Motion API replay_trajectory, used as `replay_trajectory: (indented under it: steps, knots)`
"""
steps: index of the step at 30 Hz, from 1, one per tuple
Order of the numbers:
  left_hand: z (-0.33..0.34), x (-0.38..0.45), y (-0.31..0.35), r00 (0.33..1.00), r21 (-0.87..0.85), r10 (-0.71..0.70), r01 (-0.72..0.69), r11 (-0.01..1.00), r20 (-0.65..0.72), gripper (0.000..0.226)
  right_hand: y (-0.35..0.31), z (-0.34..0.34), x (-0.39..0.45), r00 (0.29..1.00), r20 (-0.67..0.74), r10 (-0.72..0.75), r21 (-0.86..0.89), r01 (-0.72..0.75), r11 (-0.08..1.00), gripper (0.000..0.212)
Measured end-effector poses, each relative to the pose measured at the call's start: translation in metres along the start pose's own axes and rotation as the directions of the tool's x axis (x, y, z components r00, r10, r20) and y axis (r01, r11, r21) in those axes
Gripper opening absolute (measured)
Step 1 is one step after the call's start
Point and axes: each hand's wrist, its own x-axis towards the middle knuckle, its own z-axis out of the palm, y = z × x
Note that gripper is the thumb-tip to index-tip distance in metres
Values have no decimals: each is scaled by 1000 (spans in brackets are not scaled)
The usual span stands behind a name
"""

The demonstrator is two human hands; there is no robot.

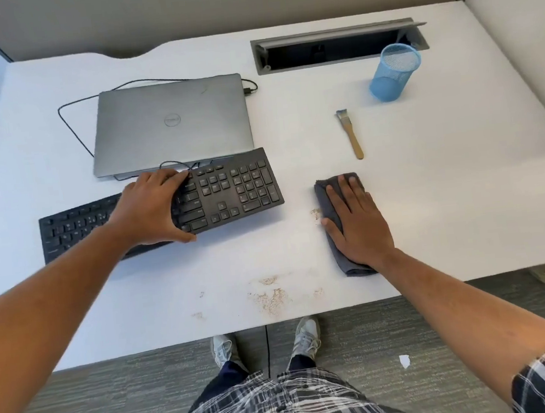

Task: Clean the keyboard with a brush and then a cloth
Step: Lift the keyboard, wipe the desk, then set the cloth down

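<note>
White desk inside a grey-walled cubicle carries everything, and the black keyboard serves as the landmark. Across its middle lies the left hand, fingers over the far edge and thumb hooked under the near edge, gripping it. Behind the keyboard sits a closed grey laptop. Toward the person from the keyboard, sandy crumbs lie scattered near the desk edge. Right of the keyboard, the right hand presses flat, fingers straight, on a folded grey cloth. Farther right and back lies the wooden-handled brush, untouched, with a blue mesh cup beyond it. Brushing looks finished, judging by the set-down brush and loose debris; the cloth wipe seems only about to start.
</note>
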Motion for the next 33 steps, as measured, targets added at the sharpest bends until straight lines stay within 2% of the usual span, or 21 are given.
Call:
replay_trajectory:
  steps: [4, 8, 19, 27, 33]
  knots:
    - [-13, 3, -21, 999, -11, -36, 35, 999, -28, 143, -35, 7, 1, 999, 11, -34, -21, 34, 999, 73]
    - [-23, 7, -47, 999, -3, -23, 23, 1000, -34, 143, -75, 12, 1, 1000, 13, 0, -17, 0, 1000, 73]
    - [-33, 8, -131, 999, 40, 24, -23, 999, -22, 141, -230, 37, 19, 1000, 15, 12, 11, -12, 1000, 75]
    - [-29, -2, -178, 999, 29, 27, -26, 999, -37, 140, -304, 50, 38, 999, -10, -50, 1, 50, 999, 76]
    - [-24, -11, -198, 997, 16, 40, -39, 999, -59, 139, -356, 56, 60, 986, 17, -166, -5, 167, 986, 79]
